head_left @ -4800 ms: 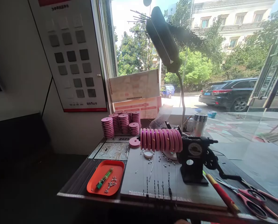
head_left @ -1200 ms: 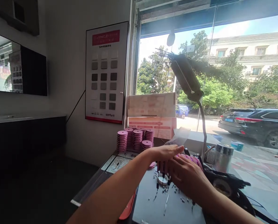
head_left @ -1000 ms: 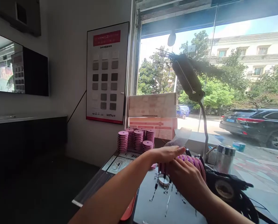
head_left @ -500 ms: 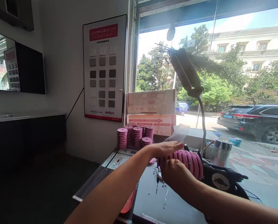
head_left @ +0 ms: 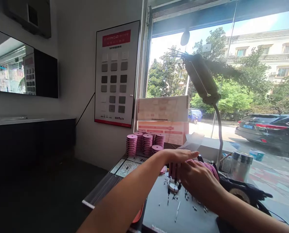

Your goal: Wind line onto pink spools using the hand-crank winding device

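Observation:
A row of pink line spools [head_left: 211,168] sits on the shaft of a black hand winder [head_left: 246,191] at the desk's right. My left hand [head_left: 180,156] lies flat along the top of the row, fingers stretched out. My right hand [head_left: 197,180] is in front of the row, its fingers curled round the spools at the left end and hiding most of them. Thin lines with small dark sinkers [head_left: 169,193] hang down from the spools onto a grey mat [head_left: 162,212]. A small white ring [head_left: 172,188] lies under the hands.
Stacks of pink spools [head_left: 144,144] stand at the back left before two cardboard boxes [head_left: 162,108]. A gooseneck lamp [head_left: 202,79] leans over the desk beside a metal cup [head_left: 241,161]. An orange tray [head_left: 137,216] shows under my left forearm. Behind is a large window.
Both hands came in onto the spool row. In the last half second my right hand moved up over the spools and now covers more of them; the view shifted slightly left.

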Demonstrator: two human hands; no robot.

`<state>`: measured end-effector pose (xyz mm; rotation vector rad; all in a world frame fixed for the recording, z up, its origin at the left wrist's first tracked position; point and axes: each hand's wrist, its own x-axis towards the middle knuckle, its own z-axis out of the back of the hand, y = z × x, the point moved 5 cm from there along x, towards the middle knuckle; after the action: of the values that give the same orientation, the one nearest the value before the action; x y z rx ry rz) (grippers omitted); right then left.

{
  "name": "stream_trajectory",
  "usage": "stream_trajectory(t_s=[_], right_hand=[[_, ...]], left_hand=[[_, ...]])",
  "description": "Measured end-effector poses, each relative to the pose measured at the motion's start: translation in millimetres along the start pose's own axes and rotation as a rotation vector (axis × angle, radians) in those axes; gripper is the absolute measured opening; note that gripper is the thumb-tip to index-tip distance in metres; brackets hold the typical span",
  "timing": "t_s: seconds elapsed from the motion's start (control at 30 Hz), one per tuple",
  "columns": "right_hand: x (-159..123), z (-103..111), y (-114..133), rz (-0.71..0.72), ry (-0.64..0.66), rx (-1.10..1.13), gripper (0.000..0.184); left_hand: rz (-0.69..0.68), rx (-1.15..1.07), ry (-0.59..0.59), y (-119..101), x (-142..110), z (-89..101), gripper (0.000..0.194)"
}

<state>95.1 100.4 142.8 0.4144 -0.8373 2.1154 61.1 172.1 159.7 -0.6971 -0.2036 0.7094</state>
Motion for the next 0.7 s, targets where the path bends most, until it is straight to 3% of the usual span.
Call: stream_trajectory(t_s=[0.23,0.4,0.57,0.7], right_hand=[[-13,3,-18,-0.128,-0.031,0.348,0.016],[-31,13,-60,-0.291,-0.169,0.477,0.019],[-57,2,-100,-0.494,-0.13,0.652,0.021],[-67,-9,-101,-0.49,-0.087,0.758,0.021]], left_hand=[[0.016,0.136,0.057,-3,10,1.7,0.061],[0.048,0.189,0.092,-2,14,3.5,0.06],[0.135,0.236,0.117,-1,13,4.9,0.068],[0.158,0.238,0.107,2,13,6.9,0.076]])
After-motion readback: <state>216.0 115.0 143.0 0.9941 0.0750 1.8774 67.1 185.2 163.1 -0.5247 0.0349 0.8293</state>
